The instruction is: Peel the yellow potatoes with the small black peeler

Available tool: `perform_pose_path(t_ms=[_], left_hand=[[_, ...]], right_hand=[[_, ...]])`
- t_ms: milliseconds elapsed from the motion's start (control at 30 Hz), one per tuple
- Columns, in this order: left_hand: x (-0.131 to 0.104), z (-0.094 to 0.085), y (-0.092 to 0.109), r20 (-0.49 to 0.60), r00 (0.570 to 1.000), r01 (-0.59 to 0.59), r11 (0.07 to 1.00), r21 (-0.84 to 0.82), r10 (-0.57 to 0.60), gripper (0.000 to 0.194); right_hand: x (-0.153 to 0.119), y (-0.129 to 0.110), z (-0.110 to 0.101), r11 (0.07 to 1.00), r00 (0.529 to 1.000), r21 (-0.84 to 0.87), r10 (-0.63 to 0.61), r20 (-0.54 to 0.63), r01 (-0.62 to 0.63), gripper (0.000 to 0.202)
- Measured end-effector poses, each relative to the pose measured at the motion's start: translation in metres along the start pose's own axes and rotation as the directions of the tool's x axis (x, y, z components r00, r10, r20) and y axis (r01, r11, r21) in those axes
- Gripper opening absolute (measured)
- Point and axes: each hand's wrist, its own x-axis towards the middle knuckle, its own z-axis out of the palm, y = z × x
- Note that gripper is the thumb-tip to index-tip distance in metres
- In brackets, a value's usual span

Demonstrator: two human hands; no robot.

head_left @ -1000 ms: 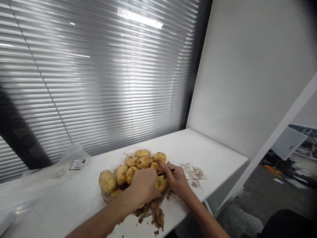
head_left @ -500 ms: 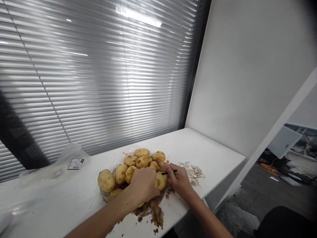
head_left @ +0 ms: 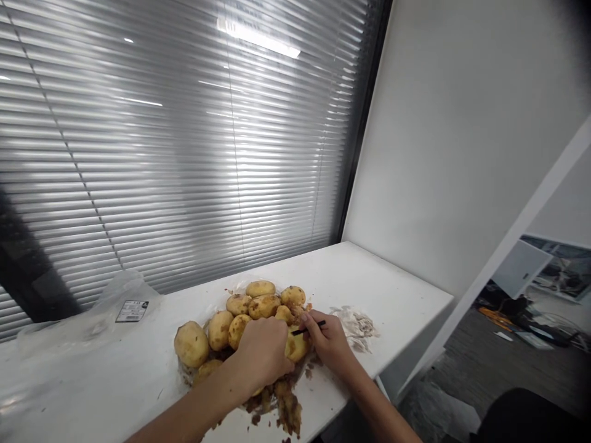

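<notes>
My left hand is closed around a pale yellow potato, its fingers partly hidden behind the back of the hand. My right hand pinches a thin black-handled tool, whose tip lies against the top of that potato; its working end is too small to make out. Beyond the left hand several other potatoes lie in a pile on clear plastic, some with brown patches. Brown peelings are heaped just below the left hand.
Crumpled wet tissue lies right of my right hand. A clear plastic bag with a label rests at the left on the white table. Window blinds stand behind, a white wall at the right.
The view has shifted slightly, so the potatoes and table sit a little lower and further left. The black tool has tilted and moved slightly on the held potato. Both grips are unchanged.
</notes>
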Motion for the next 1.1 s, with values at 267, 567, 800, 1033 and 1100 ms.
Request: perform_pose_path(t_ms=[267, 567, 800, 1033, 1100], left_hand=[[0.001, 0.003, -0.001, -0.005, 1.0, 0.001, 1.0, -0.003, -0.001, 0.029], [0.003, 0.005, -0.002, -0.021, 1.0, -0.01, 1.0, 0.021, 0.01, 0.032], [0.002, 0.007, -0.002, -0.029, 1.0, -0.01, 1.0, 0.015, 0.011, 0.033], [0.003, 0.008, -0.003, -0.044, 0.999, -0.006, 1.0, 0.019, 0.007, 0.032], [0.002, 0.008, -0.003, -0.04, 0.999, -0.008, 1.0, 0.016, 0.009, 0.032]], right_hand=[[0.002, 0.0, -0.002, 0.998, 0.999, 0.037, 0.053, -0.013, -0.053, 0.049], [0.01, -0.004, -0.005, 0.996, 0.997, 0.05, 0.072, 0.005, -0.072, 0.048], [0.01, -0.004, -0.005, 0.998, 0.998, 0.037, 0.052, 0.021, -0.053, 0.044], [0.01, -0.004, -0.002, 0.998, 0.997, 0.058, 0.024, 0.067, -0.028, 0.044], [0.01, -0.004, -0.003, 0.998, 0.998, 0.055, 0.037, 0.04, -0.04, 0.044]])
